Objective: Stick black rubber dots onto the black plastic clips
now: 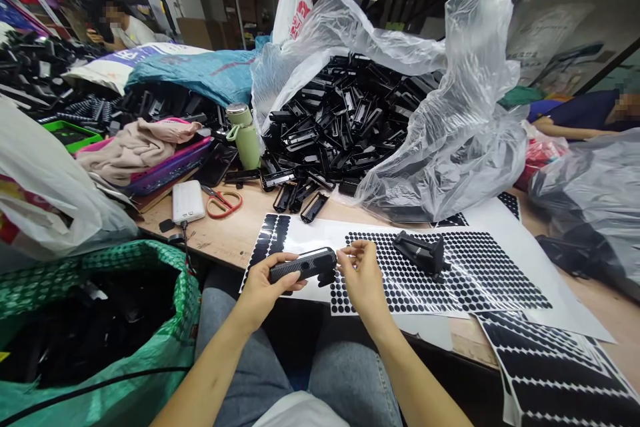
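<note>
Black casing (306, 265) gripped in the left hand (266, 285), right hand (364, 277) curled right by its end, pinching anything? Can't tell!

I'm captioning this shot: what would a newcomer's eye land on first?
Probably the big heap of black parts spilling from a clear plastic bag at the back of the table. Next, the sheet of black dots on the table, right of centre, and the dark piece in the left grip, near the picture's middle.

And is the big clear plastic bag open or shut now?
Open. The front of the clear plastic bag gapes wide, showing many black parts inside; a few lie on the table before it.
</note>
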